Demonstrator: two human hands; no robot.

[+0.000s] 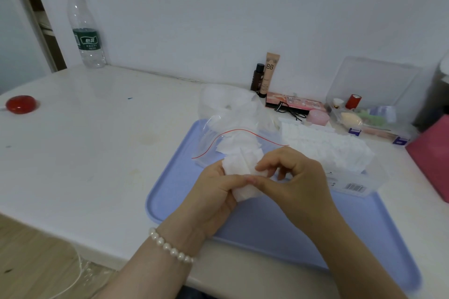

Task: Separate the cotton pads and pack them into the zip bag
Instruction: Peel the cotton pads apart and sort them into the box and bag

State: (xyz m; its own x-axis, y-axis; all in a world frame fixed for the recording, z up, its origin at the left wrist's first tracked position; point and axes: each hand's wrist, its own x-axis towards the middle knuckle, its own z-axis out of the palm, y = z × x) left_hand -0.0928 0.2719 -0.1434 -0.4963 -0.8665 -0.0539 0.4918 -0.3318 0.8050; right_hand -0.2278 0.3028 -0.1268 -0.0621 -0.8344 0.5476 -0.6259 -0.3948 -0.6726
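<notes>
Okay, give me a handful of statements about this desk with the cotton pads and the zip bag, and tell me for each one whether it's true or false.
1. The left hand grips a bunch of cotton pads. True.
2. The zip bag holds no pads yet. False: several white pads already lie inside it.
3. The right hand pinches at the pads held in the left hand. True.
4. The water bottle lies on its side on the blue tray. False: it stands upright on the white table, far from the tray.
5. A pearl bracelet is on the left wrist. True.
</notes>
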